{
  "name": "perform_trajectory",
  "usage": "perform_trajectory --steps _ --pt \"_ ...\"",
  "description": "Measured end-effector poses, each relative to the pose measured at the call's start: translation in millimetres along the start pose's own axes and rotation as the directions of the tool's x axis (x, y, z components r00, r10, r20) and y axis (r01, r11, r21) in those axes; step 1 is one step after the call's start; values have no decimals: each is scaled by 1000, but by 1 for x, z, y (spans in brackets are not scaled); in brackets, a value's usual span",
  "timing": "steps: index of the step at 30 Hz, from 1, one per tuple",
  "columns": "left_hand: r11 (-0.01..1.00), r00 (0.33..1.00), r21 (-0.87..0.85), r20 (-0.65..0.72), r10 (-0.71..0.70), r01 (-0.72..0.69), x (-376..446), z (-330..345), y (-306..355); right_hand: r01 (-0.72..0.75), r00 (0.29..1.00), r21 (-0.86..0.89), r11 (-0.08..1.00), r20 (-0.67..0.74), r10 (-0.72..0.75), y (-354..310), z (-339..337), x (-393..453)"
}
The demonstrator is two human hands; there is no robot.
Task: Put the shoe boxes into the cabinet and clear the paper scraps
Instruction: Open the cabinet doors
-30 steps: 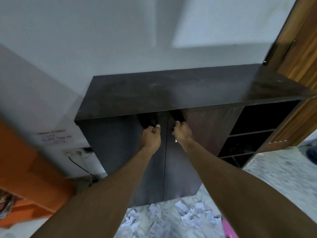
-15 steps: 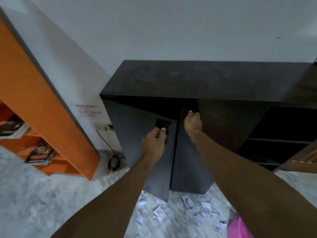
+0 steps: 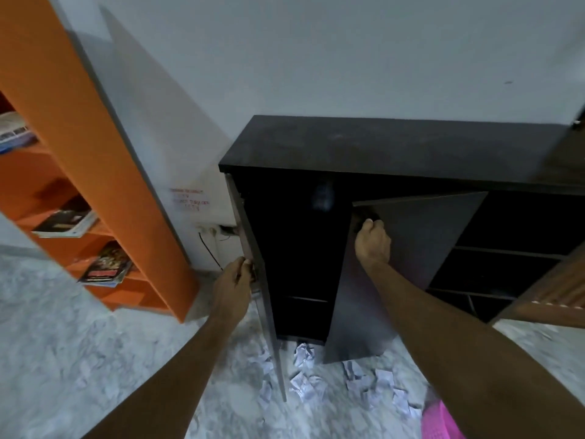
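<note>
A dark low cabinet (image 3: 380,147) stands against the white wall. Its left door (image 3: 269,312) is swung wide toward me, seen nearly edge-on, and my left hand (image 3: 234,289) grips its handle edge. Its right door (image 3: 411,248) is partly swung out, and my right hand (image 3: 372,240) grips the handle near its top left corner. Between the doors the inside is dark, with a low shelf (image 3: 305,299) visible. Several crumpled white paper scraps (image 3: 304,353) lie on the marble floor in front of the cabinet. No shoe boxes are in view.
An orange bookshelf (image 3: 104,172) with magazines stands at the left. A wall socket with a black cable (image 3: 209,248) sits between it and the cabinet. Open shelves (image 3: 506,251) fill the cabinet's right part; a brown wooden door (image 3: 557,296) is at far right. A pink object (image 3: 440,423) lies bottom right.
Both cabinet doors have swung open: the left one went from shut to wide open, the right one started out afterwards. My hands moved apart with them, and the view shifted left.
</note>
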State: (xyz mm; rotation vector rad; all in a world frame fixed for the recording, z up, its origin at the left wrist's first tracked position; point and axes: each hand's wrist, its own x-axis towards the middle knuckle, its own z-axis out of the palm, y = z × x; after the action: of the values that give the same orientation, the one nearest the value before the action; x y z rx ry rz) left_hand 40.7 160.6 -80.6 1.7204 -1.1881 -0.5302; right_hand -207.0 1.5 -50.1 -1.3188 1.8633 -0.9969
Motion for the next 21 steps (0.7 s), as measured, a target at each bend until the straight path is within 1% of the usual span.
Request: perform_trajectory --steps 4,7,11,14,16,19,21 --pt "999 999 37 40 -23 22 -2 -26 -1 3 998 47 999 -69 0 15 -16 -39" --pt "997 997 63 72 -38 33 -6 -39 4 29 990 76 997 -137 -18 41 -48 -66" --pt "998 995 43 82 -55 51 -11 -50 0 52 989 91 994 -143 -39 86 -101 -82" --pt "998 996 28 70 -56 54 -15 -54 2 -49 967 148 988 -239 84 108 -126 -85" --pt "998 995 42 81 -50 47 -18 -56 3 -104 951 203 974 -268 157 118 -138 -91" --pt "993 992 106 105 -71 59 -18 -62 0 -80 934 338 938 -304 189 124 -155 -101" --pt "990 993 122 94 -75 64 -18 -64 -5 -74 921 393 917 -325 213 127 -166 -104"
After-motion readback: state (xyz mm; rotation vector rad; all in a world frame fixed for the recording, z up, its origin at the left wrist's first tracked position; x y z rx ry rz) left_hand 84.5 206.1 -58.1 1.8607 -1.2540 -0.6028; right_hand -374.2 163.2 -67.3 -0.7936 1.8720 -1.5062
